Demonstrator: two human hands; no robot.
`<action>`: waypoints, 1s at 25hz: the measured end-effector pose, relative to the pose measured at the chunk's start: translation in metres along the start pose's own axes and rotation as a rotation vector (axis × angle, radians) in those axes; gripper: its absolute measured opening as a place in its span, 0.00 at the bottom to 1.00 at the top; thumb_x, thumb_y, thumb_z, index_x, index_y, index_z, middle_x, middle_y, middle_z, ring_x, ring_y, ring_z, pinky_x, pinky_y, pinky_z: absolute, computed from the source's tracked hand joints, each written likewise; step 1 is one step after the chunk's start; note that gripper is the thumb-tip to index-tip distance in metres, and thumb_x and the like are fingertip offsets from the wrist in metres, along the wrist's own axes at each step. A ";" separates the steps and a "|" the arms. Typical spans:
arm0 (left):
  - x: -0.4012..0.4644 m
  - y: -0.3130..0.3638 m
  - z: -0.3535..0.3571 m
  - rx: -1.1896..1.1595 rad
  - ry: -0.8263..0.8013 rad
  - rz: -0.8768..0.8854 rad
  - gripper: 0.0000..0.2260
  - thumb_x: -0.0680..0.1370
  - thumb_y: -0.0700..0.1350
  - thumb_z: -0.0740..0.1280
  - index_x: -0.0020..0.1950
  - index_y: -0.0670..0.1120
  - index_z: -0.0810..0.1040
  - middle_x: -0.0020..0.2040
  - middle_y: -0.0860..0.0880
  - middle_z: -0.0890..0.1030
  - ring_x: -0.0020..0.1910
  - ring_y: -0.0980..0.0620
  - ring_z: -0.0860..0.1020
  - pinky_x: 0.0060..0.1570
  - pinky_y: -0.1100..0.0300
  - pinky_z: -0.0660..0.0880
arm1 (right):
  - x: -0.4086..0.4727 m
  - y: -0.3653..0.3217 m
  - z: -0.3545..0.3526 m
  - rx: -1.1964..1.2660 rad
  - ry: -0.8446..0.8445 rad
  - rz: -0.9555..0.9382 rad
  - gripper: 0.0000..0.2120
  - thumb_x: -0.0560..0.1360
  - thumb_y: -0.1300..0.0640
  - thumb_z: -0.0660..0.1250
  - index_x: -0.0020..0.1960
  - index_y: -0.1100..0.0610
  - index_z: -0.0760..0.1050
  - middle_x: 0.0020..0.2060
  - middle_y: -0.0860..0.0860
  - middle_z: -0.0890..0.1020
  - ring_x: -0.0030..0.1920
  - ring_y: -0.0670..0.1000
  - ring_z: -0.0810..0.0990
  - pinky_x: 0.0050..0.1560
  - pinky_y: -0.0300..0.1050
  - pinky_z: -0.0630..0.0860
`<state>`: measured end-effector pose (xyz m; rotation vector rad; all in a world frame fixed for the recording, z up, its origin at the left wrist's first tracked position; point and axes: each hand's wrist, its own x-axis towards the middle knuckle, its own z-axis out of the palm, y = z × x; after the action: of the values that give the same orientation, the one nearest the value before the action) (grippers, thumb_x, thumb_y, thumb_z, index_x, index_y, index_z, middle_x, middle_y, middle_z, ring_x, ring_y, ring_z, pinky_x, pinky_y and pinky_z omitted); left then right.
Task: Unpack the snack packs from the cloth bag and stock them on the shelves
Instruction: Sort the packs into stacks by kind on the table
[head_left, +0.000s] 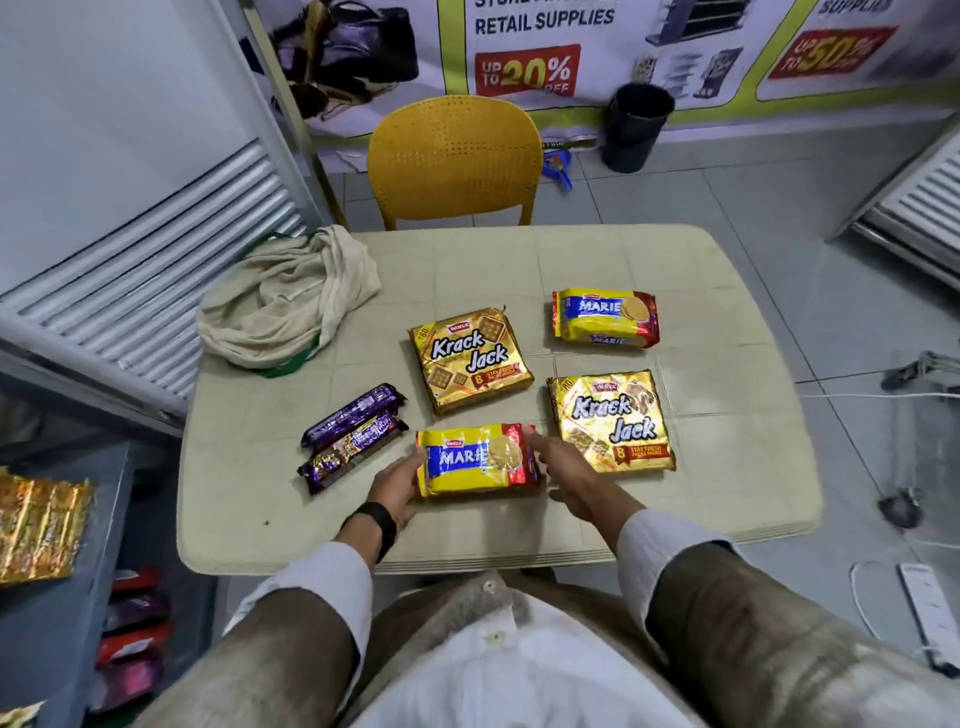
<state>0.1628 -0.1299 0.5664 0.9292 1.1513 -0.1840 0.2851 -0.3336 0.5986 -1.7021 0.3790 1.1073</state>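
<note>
While the near Marie pack (480, 460) lies flat at the front of the desk (727, 332), its long axis runs left to right across your body, and that is the relation your coming lift turns on. Your left hand (397, 486) is against its left short end, fingers curled around that edge, gripping it. Your right hand (571, 470) sits at the right short end, fingers extended and relaxed, the forefinger reaching along the red edge; whether it actually touches cannot be confirmed. The pack thus lies between your two hands, the left being the one committed.

Just beyond it lies one Krack Jack pack (470, 361); a second Krack Jack pack (613, 421) lies just right of your right hand. A second Marie pack (605, 319) sits further back on the right. Two purple biscuit rolls (353, 436) lie side by side, just left of your left hand. The cloth bag (285, 301) is slumped at the far left corner and looks emptied. Stocked shelves (67, 545) stand low at your left, so judge the carry as leftward.
</note>
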 end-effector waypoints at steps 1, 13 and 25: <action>-0.006 0.004 0.003 -0.018 -0.021 0.015 0.18 0.83 0.51 0.64 0.68 0.42 0.76 0.57 0.43 0.84 0.45 0.51 0.84 0.39 0.58 0.81 | -0.002 0.000 0.002 0.055 0.000 0.009 0.31 0.80 0.35 0.63 0.73 0.56 0.71 0.71 0.58 0.76 0.73 0.62 0.71 0.74 0.64 0.62; 0.013 0.007 -0.001 0.029 -0.132 -0.008 0.19 0.81 0.64 0.60 0.63 0.54 0.77 0.55 0.52 0.84 0.56 0.50 0.81 0.67 0.48 0.72 | -0.001 -0.007 0.021 0.135 0.037 0.048 0.39 0.78 0.27 0.55 0.77 0.55 0.68 0.76 0.57 0.73 0.76 0.60 0.69 0.74 0.65 0.60; -0.022 0.038 0.104 0.130 -0.125 0.066 0.21 0.82 0.63 0.54 0.71 0.57 0.72 0.62 0.57 0.83 0.65 0.54 0.78 0.73 0.49 0.66 | -0.010 -0.041 -0.097 0.228 -0.045 0.022 0.19 0.82 0.40 0.61 0.61 0.52 0.82 0.52 0.51 0.89 0.53 0.51 0.87 0.51 0.49 0.84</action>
<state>0.2473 -0.1864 0.6151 1.0541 1.0008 -0.2622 0.3560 -0.4026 0.6354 -1.4732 0.4778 1.0738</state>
